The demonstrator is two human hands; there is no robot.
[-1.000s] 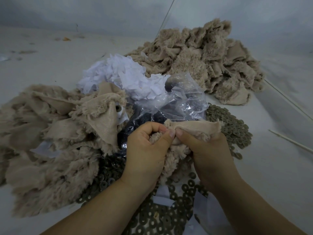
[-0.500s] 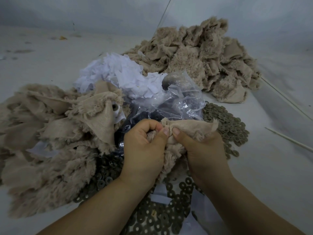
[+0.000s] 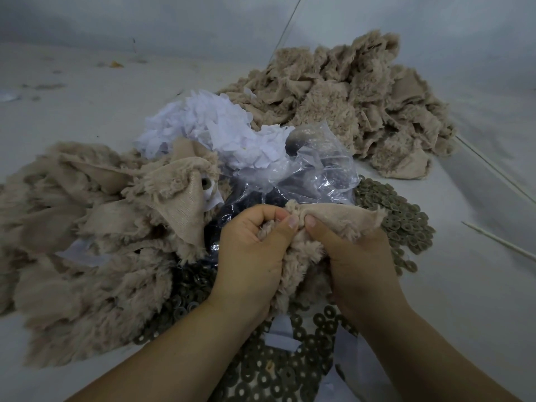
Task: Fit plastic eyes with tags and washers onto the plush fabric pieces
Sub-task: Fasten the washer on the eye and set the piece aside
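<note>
Beige plush piece (image 3: 301,256) sits bunched between both hands above scattered washers (image 3: 400,221); left hand (image 3: 249,256) and right hand (image 3: 356,265) pinch its top edge, thumbs nearly meeting. Behind, a clear plastic bag (image 3: 316,169) holds dark eyes.

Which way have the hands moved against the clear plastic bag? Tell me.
No. Both hands remain just below the clear plastic bag, pinching the plush piece.

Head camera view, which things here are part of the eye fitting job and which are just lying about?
Job: plush piece gripped by left hand and right hand; washers; white tags; plastic bag; plush piles.
Lying about: thin stick; yellow scrap.
</note>
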